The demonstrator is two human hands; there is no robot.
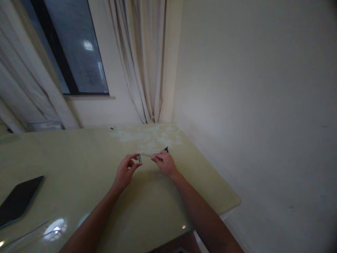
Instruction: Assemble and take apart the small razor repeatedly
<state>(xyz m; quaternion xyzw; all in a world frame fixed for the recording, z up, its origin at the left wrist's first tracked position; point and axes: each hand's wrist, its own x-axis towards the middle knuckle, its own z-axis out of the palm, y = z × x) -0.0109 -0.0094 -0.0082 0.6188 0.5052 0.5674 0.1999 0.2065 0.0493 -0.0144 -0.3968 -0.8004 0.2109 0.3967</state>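
Observation:
My left hand (126, 169) pinches a small upright rectangular piece (139, 159) between thumb and fingertips; it looks dark and green with a pale edge, and its kind is too small to make out. My right hand (164, 162) is closed on a thin pale stick (146, 155), whose tip points left at the top of the green piece. Whether the two touch, I cannot tell. Just beyond my right knuckles is a small black object (166, 149), partly hidden by the hand. Both hands are above the glossy table (126, 207).
A dark flat tablet-like device (21, 200) lies at the left, with a thin cable (25, 233) near it. A tiny black item (112, 128) is by the far edge. The wall (250, 105) borders the table's right side; curtains (143, 59) hang behind.

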